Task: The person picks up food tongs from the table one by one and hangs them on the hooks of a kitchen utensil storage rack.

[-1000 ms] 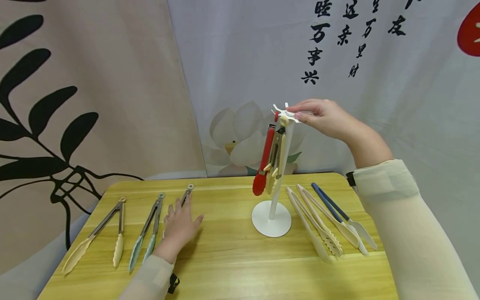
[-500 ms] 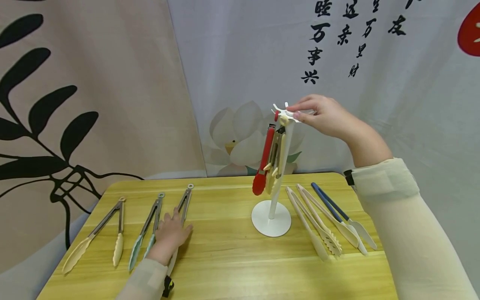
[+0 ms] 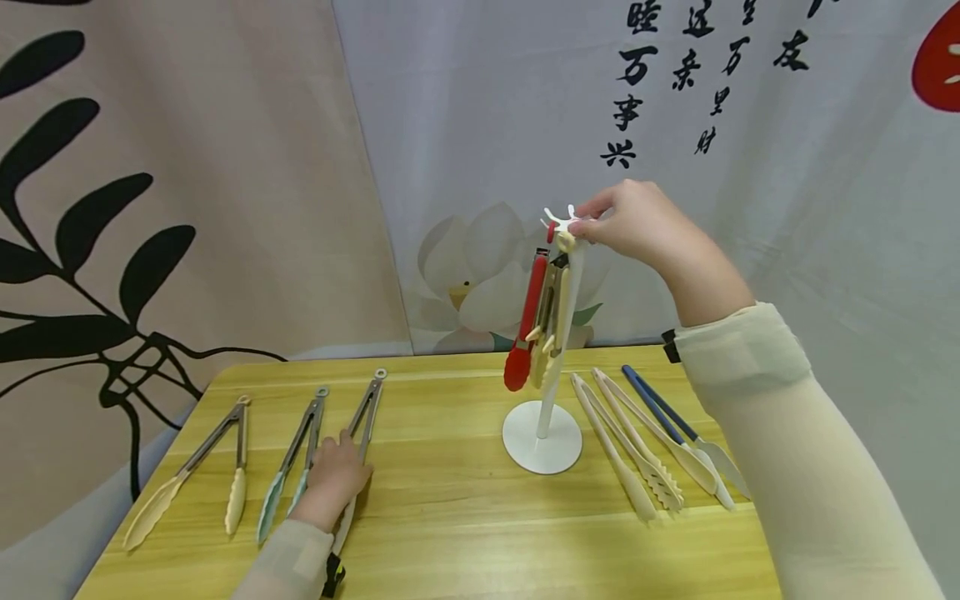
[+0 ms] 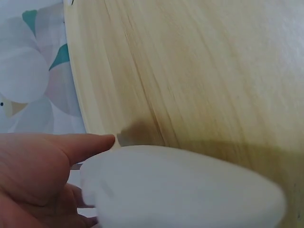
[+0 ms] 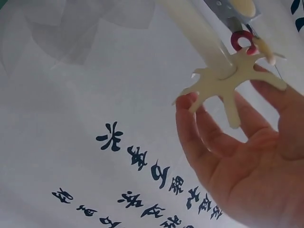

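Left grip (image 3: pixel 337 477) low, right grip (image 3: pixel 637 221) high

Cream sleeves (image 3: pixel 780 450), broad cuffs (image 3: pixel 746 358), black wrist pieces (image 3: pixel 670 346), one yellow-marked

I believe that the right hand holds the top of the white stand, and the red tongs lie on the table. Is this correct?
Not on the table: the red tongs hang from the white stand, as the head view shows. The right hand does hold the stand's top.

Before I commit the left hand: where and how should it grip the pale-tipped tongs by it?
Probably across both metal arms, near the end ring, coming from above: the tongs lie splayed on the table, and their arms converge there.
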`<action>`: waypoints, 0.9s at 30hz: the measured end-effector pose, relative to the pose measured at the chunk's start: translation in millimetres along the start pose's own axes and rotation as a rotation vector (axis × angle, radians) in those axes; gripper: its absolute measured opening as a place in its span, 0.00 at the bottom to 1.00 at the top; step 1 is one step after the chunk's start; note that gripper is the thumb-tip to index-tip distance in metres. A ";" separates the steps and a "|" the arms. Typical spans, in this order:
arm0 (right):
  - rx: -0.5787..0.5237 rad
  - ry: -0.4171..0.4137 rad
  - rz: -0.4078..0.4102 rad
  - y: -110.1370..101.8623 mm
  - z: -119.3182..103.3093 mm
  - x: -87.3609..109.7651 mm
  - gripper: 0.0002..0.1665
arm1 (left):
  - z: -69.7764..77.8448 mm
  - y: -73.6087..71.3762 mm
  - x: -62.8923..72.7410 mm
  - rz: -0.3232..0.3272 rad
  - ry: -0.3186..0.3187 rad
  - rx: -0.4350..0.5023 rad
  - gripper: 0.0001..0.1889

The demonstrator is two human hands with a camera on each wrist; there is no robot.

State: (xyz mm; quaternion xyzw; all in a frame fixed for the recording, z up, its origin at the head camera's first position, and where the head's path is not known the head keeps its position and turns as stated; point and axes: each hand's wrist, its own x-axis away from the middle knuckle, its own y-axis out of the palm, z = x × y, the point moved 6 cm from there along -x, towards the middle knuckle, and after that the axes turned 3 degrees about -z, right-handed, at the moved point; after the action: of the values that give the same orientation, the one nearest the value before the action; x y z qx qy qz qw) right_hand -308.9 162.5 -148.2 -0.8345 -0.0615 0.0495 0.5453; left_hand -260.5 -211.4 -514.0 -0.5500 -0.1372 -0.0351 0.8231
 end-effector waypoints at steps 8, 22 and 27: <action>0.025 -0.023 0.025 2.0 -2.5 0.5 0.20 | -0.7 -1.2 -2.3 0.011 -0.004 0.001 0.40; 0.100 -0.155 0.000 4.8 -8.7 -1.0 0.18 | -0.6 -2.8 -1.8 0.020 0.032 -0.024 0.39; 0.079 -0.205 -0.021 6.6 -8.5 -4.6 0.17 | 0.1 -3.6 -1.2 0.028 0.053 -0.018 0.38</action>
State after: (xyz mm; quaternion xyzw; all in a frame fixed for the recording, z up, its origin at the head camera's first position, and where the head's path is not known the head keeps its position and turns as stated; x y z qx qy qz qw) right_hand -311.9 151.4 -150.7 -0.8022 -0.1239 0.1312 0.5691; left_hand -262.4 -212.9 -511.1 -0.5581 -0.1071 -0.0393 0.8219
